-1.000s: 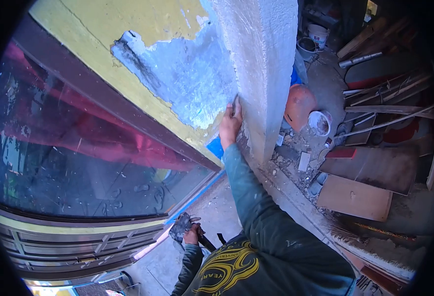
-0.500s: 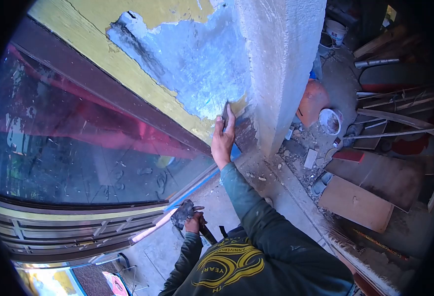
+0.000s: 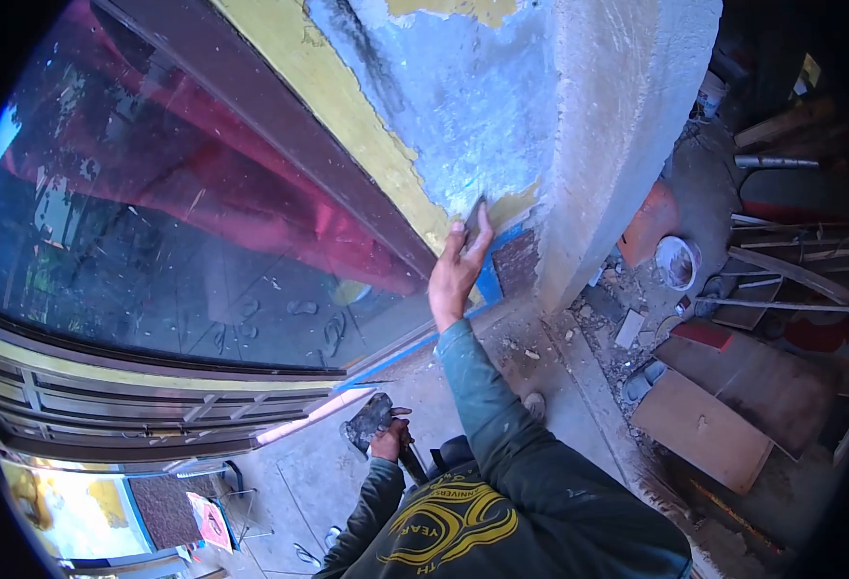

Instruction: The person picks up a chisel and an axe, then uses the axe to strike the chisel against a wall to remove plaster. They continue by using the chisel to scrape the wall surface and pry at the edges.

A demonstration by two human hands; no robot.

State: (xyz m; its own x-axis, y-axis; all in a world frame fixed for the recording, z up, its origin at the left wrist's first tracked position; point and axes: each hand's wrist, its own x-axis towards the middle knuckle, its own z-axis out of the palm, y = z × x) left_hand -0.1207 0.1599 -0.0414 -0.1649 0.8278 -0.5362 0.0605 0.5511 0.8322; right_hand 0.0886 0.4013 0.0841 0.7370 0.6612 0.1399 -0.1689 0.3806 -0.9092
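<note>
My right hand (image 3: pixel 455 275) is raised to the wall, fingers closed around a small thin dark scraper (image 3: pixel 476 214). The scraper's edge meets the lower end of a bare grey-blue patch (image 3: pixel 473 116), bordered by peeling yellow paint (image 3: pixel 337 101). Lower down, near my body, my left hand (image 3: pixel 389 441) is wrapped round a dark, stained tool (image 3: pixel 368 422) with a broad head; a dark handle shows below the hand. What exactly this tool is cannot be made out.
A window (image 3: pixel 193 222) with a dark frame fills the left. A rough concrete column (image 3: pixel 617 125) stands right of the patch. Beyond it are a white bucket (image 3: pixel 677 262), rubble, wooden boards (image 3: pixel 702 429) and planks. A folding stand is at lower left.
The view has shifted, so the wall and column appear further right and the patch higher. My right hand remains at the patch's lower end, and my left hand still holds the dark tool.
</note>
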